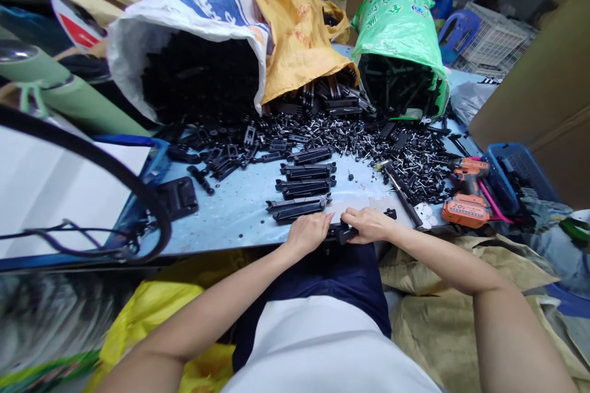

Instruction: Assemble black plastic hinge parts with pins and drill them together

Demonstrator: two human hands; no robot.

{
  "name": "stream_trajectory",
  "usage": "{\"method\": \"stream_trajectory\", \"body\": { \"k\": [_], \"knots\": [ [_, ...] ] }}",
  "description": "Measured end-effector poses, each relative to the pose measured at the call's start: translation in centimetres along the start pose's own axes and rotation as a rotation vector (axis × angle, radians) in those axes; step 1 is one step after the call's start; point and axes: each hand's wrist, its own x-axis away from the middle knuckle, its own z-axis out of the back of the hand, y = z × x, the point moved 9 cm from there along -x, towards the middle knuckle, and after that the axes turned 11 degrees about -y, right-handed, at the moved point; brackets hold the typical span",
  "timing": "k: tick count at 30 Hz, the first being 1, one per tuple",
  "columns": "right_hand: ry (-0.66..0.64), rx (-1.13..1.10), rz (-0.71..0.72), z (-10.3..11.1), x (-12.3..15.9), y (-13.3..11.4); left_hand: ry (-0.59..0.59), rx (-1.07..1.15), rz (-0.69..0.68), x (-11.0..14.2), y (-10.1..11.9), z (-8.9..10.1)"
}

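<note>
At the table's near edge, my left hand [310, 233] and my right hand [369, 225] are both closed on a black plastic part [342, 233]. Its ends stick out past the fingers, and much of it is hidden by them. Just beyond my left hand lies a column of several long black plastic assemblies [306, 187], set roughly side by side. A hammer [401, 193] rests to the right of my right hand, its handle toward me. Farther back spreads a heap of small black pieces with silvery pins [350, 135].
A white sack [193, 12], an orange sack [299, 31] and a green sack [396, 18] spill black parts at the back. On the right are an orange cordless drill [466, 193], a blue basket [520, 172] and cardboard [539, 92]. A black cable [138, 187] arcs at left.
</note>
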Motion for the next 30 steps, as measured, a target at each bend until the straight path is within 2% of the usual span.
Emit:
{"method": "stream_trajectory", "body": {
  "k": [6,10,14,16,19,22,26,28,30],
  "knots": [
    [0.009,0.001,0.010,0.1,-0.4,-0.2,0.026,-0.014,0.002,0.5,-0.5,0.4],
    [0.054,-0.013,0.041,0.5,0.8,0.3,0.127,-0.024,-0.017,1.0,-0.8,1.5],
    [0.087,0.055,0.006,0.1,2.9,1.1,0.178,-0.062,-0.235,2.6,0.3,2.3],
    [0.136,0.096,0.032,0.1,4.0,0.1,0.189,-0.078,-0.351,4.2,1.0,2.5],
    [0.183,0.117,0.111,0.5,5.0,-2.3,0.265,-0.089,-0.419,6.9,1.4,3.5],
    [0.108,0.130,0.068,0.9,4.3,-3.2,0.299,-0.091,-0.323,7.5,0.7,4.0],
    [-0.047,0.169,-0.188,0.4,1.6,-0.4,0.290,-0.127,-0.051,4.7,-1.3,3.4],
    [-0.082,0.174,-0.230,-0.2,0.5,1.3,0.318,-0.163,-0.029,3.3,-1.3,2.9],
    [-0.049,0.162,-0.212,-0.7,0.0,3.1,0.355,-0.201,-0.074,2.5,-0.7,2.3]
  ]
}}
